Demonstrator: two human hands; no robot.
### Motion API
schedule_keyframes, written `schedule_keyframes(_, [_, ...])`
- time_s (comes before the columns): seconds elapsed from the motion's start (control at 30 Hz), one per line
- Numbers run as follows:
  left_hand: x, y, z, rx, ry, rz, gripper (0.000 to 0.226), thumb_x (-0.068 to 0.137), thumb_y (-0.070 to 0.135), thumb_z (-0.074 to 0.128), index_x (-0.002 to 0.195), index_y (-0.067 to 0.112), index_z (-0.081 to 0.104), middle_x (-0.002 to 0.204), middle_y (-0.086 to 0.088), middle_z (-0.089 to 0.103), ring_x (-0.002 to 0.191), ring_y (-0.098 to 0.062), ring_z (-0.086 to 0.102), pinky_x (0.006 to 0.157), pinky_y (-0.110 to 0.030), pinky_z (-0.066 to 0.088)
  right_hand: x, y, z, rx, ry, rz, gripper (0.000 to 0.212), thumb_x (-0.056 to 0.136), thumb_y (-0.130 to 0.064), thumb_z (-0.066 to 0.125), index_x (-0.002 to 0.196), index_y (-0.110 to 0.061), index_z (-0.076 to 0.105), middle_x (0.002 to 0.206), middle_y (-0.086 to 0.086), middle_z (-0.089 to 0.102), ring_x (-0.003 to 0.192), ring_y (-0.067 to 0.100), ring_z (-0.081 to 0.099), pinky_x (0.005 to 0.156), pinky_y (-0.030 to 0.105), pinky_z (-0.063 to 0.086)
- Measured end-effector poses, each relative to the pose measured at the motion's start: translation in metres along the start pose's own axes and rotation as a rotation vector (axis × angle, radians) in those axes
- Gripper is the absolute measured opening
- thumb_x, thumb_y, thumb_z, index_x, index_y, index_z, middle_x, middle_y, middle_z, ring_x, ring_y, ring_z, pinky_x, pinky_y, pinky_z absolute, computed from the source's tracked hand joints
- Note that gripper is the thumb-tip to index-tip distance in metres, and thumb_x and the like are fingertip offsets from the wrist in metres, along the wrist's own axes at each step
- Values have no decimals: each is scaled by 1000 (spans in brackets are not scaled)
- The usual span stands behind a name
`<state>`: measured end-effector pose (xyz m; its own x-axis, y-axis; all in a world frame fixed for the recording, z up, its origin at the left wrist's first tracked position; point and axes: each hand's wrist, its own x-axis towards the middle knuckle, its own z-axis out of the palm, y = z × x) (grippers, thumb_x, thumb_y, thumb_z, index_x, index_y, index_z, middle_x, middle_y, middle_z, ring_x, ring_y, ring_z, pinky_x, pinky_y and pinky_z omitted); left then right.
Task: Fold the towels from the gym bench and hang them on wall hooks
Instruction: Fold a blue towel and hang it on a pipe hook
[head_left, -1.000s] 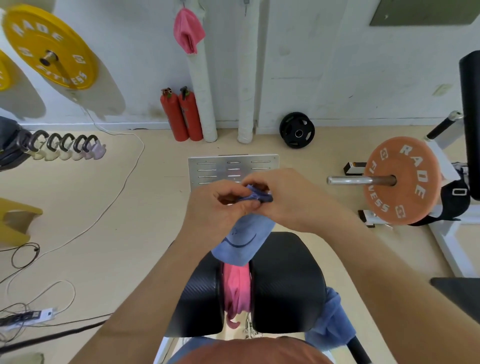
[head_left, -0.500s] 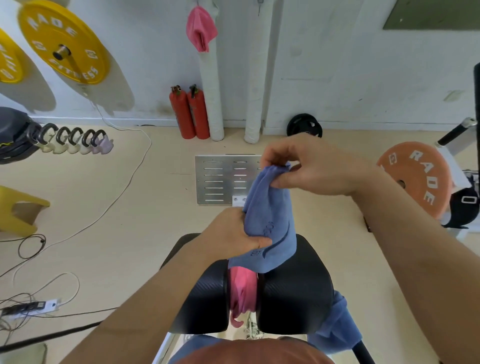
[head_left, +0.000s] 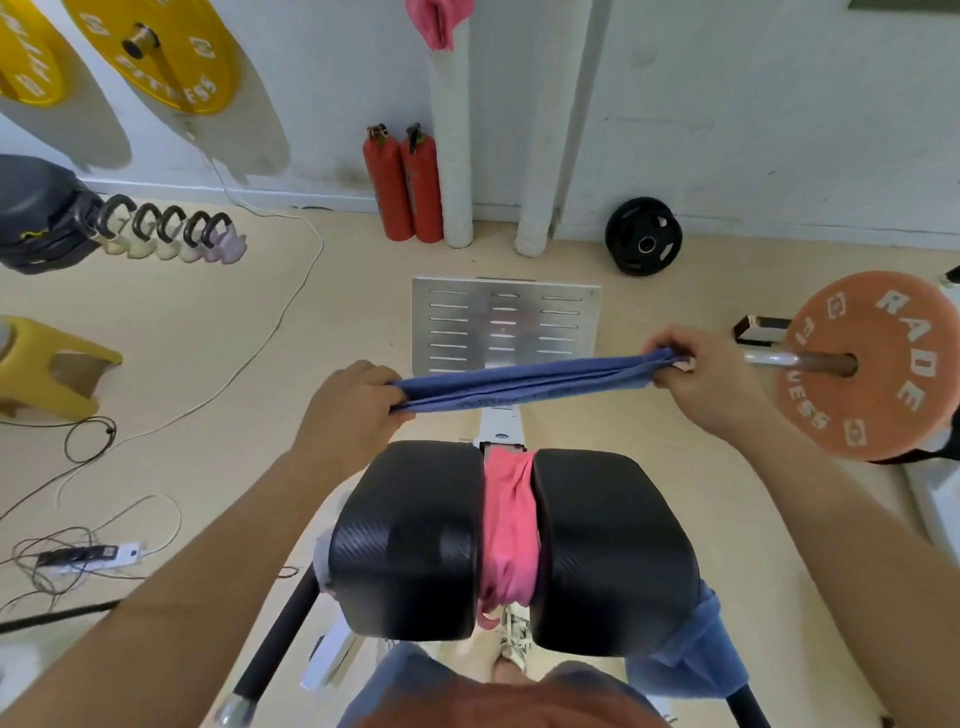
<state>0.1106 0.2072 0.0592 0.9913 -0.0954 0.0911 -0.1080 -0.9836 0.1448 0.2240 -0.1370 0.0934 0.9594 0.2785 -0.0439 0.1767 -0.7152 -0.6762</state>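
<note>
Gripping bunched blue cloth towel (head_left: 524, 382) taut above black padded gym bench (head_left: 410, 540), with left hand (head_left: 348, 410) and right hand (head_left: 711, 379) curled round its ends; likely to fold lumpy unless spread flat.

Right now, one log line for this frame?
blue towel: bunched lengthwise, stretched out | left hand: grips its left end | right hand: grips its right end | pink towel: wedged between bench pads
</note>
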Motion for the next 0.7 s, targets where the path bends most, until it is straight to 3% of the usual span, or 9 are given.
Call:
schedule_keyframes(0.1, [-23,-10,33,91,-34,185,16,63,5,81,77,6,74,83,-10,69,72,-32,61,60,-36,54,-28,33,38,-138,-6,3,30,72,16,56,82,-10,66,85,5,64,79,23,56,72,28,39])
schedule_keyframes(0.2, [-69,-10,76,118,-222,292,27,51,0,81,73,11,72,81,-6,67,68,-28,59,55,-34,51,-74,67,76,-258,-146,-24,34,63,20,55,77,-9,65,84,8,65,80,30,59,75,32,43])
schedule_keyframes(0.3, [-104,-7,93,20,-298,259,33,53,4,79,80,19,70,83,0,67,68,-22,58,58,-27,45,-116,90,101,-316,-248,-16,38,66,19,56,72,-18,57,82,4,62,75,25,55,69,39,52])
schedule_keyframes(0.43, [-106,4,80,-122,-300,92,37,52,1,80,75,22,62,70,3,65,54,-21,54,53,-18,32,-136,94,108,-407,-259,90,26,77,9,58,78,-17,59,96,-1,55,82,16,50,68,26,48])
schedule_keyframes(0.5, [-107,10,77,-216,-311,-73,31,69,5,62,81,27,43,64,5,53,52,-21,46,49,-17,21,-135,89,109,-460,-306,29,15,76,-1,61,79,-16,60,95,-1,56,83,16,50,68,23,44])
schedule_keyframes(0.57, [-107,13,76,-235,-358,-139,21,78,14,50,88,27,37,65,7,49,55,-20,45,49,-21,23,-130,82,105,-514,-354,-28,4,78,-21,61,77,-18,59,91,-4,56,81,13,50,68,22,43])
schedule_keyframes(0.7, [-106,6,77,-138,-387,-19,8,83,23,55,91,24,57,78,9,62,63,-19,55,58,-26,37,-114,70,95,-754,-498,-169,43,88,-59,44,86,-19,61,88,-4,58,76,13,53,66,25,44])
